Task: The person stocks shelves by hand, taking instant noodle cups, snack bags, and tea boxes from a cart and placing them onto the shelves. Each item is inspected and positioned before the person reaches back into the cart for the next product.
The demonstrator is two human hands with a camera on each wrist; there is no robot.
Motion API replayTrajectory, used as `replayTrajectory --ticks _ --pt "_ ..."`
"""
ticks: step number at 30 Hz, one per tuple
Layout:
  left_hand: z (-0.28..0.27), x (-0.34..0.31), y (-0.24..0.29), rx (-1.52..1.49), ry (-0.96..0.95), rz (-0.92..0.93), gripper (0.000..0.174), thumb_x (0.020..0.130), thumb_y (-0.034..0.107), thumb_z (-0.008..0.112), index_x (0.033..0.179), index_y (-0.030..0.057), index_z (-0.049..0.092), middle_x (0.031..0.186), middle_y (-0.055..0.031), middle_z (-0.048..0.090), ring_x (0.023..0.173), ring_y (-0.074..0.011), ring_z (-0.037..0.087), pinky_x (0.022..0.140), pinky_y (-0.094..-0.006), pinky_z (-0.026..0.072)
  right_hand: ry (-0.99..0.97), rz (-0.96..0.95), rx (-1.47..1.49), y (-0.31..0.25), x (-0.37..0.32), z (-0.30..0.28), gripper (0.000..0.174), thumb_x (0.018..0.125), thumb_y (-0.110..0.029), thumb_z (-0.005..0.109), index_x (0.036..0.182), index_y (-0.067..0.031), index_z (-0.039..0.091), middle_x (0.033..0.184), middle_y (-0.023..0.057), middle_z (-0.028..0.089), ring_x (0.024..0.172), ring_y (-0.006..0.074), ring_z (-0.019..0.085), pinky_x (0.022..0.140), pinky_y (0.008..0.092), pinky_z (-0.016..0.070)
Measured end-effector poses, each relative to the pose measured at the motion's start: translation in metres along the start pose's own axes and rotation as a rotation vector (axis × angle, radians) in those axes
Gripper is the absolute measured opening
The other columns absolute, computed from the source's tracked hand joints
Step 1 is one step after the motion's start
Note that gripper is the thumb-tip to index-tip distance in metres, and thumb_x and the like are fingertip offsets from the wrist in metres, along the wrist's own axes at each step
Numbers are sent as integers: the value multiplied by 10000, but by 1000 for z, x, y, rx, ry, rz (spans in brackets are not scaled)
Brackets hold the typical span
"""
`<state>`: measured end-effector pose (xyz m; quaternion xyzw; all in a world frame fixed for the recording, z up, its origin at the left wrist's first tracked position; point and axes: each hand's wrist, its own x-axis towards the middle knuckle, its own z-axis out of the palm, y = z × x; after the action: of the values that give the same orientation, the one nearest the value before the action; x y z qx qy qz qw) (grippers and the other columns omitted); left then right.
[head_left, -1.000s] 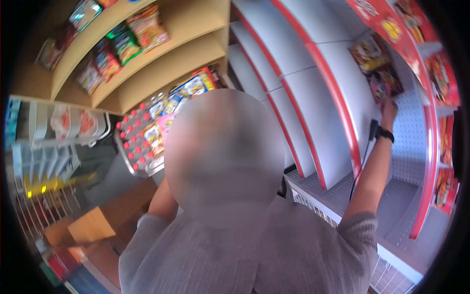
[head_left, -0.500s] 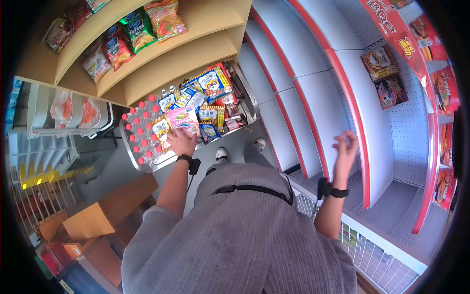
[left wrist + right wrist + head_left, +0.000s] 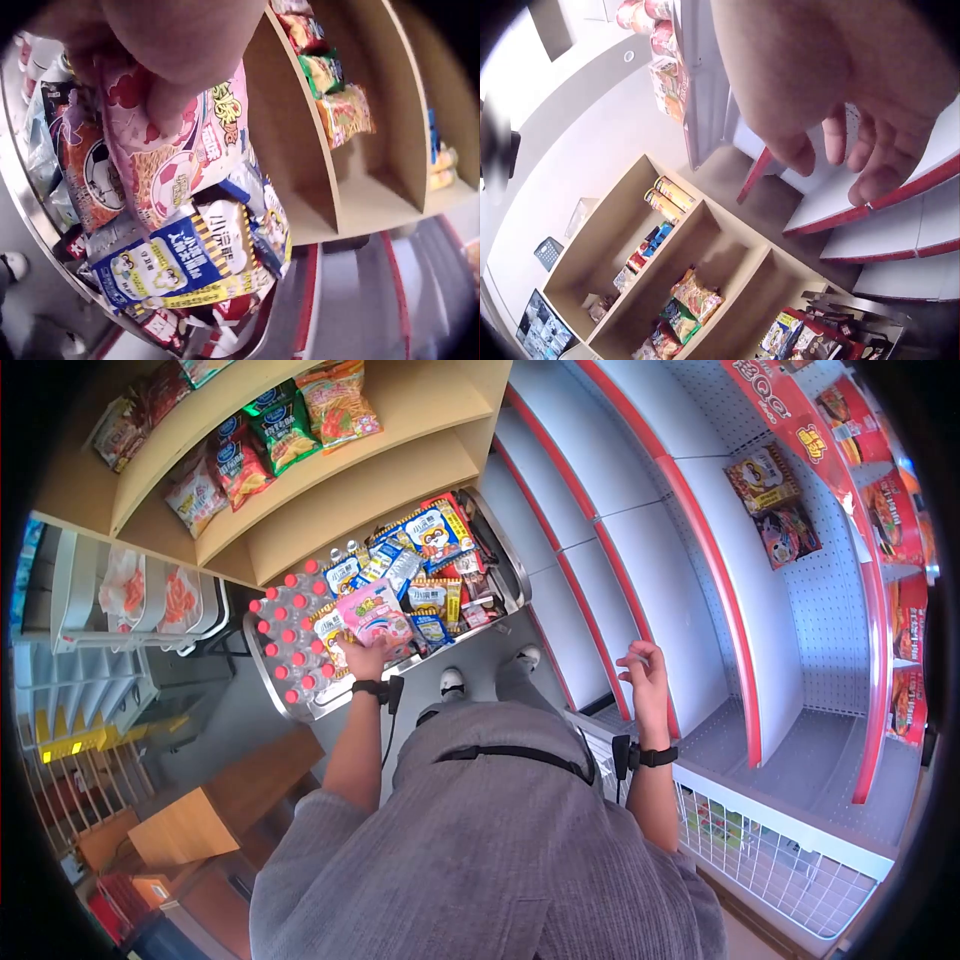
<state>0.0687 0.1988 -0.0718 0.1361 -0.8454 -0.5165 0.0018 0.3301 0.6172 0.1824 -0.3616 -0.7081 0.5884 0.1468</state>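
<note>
My left hand [image 3: 366, 657] pinches a pink snack packet [image 3: 375, 610] by its near edge, above the goods in a metal cart. In the left wrist view, a thumb or finger lies across the front of this pink packet [image 3: 176, 150], whose print shows noodles and a soccer ball. Blue-and-yellow raccoon-print packets [image 3: 161, 266] lie close beneath it. My right hand [image 3: 645, 672] is held in front of the white shelves with nothing in it, fingers loosely bent. Up on the right shelf lie a brown-and-yellow packet [image 3: 763, 478] and a dark packet [image 3: 787, 533], side by side.
Red-capped bottles [image 3: 290, 625] fill the left of the metal cart [image 3: 520, 585]. Behind it stands a wooden shelf [image 3: 425, 405] with chip bags [image 3: 285, 435]. White shelves with red edges [image 3: 745, 650] rise on the right, above a white wire basket [image 3: 800, 870].
My right hand has left the dark packet on the shelf and come down and back toward my body. My left hand now grips the pink packet, which has shifted slightly.
</note>
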Motion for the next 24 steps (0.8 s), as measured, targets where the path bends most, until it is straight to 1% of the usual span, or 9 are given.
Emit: replayTrajectory --ticks 3,4,6,7,11,13,16,19,24 --pt "-23 -1 13 -109 -273 -112 496 880 63 724 1313 -78 526 1178 -157 688 1043 -222 681 892 -328 548 -14 -2 9 2 2 14 215 991 -85 577 1198 -29 555 1088 61 615 942 159 673 731 284 528" --pt "-28 0 11 -109 -266 -113 496 880 63 724 1313 -78 526 1178 -157 688 1043 -222 681 892 -328 548 -48 12 3 1 2 17 215 995 -96 582 1199 -34 558 1060 53 618 940 164 674 730 289 529" --pt "-38 -1 17 -301 -366 -336 401 877 104 754 1217 -49 608 1120 -134 709 1019 -201 685 862 -338 547 -85 24 -4 0 4 25 214 1000 -107 586 1201 -38 561 1033 44 621 938 169 676 730 294 531" --pt "-41 -7 19 -548 -393 -372 395 913 77 709 1270 -34 582 1170 -122 693 1061 -207 680 892 -337 552 -140 26 -20 1 5 29 209 1000 -106 582 1199 -42 563 1032 46 630 940 171 677 747 300 535" --pt "-62 -34 83 -930 -545 -415 467 942 -16 625 1385 -21 479 1329 -138 614 1203 -260 630 1017 -400 536 -356 -27 -126 18 19 45 207 997 -129 604 1184 -40 590 1054 66 668 946 168 677 809 316 544" --pt "-71 -53 125 -965 -578 -444 485 946 -10 622 1404 -12 463 1347 -135 604 1213 -264 625 1026 -410 529 -430 -74 -174 3 18 61 215 992 -144 623 1176 -36 604 1062 74 680 946 165 678 824 315 544" --pt "-63 -66 143 -1039 -705 -453 543 956 25 630 1455 37 418 1389 -126 579 1256 -267 600 1060 -440 504 -549 -107 -227 -9 18 84 256 981 -195 669 1167 -23 631 1068 88 703 950 169 676 847 317 540" --pt "-59 -86 184 -1027 -916 -493 600 944 184 703 1463 86 417 1375 -73 588 1244 -241 596 960 -389 526 -713 -142 -185 -30 13 102 289 992 -234 664 1184 -20 630 1057 90 706 969 173 671 867 304 530" --pt "-32 -99 216 -1109 -1236 -488 592 949 205 707 1455 63 434 1372 -97 597 1233 -258 605 976 -411 521 -798 -68 -69 -55 9 106 309 1048 -208 589 1273 2 560 1177 95 678 1062 148 656 928 298 520"
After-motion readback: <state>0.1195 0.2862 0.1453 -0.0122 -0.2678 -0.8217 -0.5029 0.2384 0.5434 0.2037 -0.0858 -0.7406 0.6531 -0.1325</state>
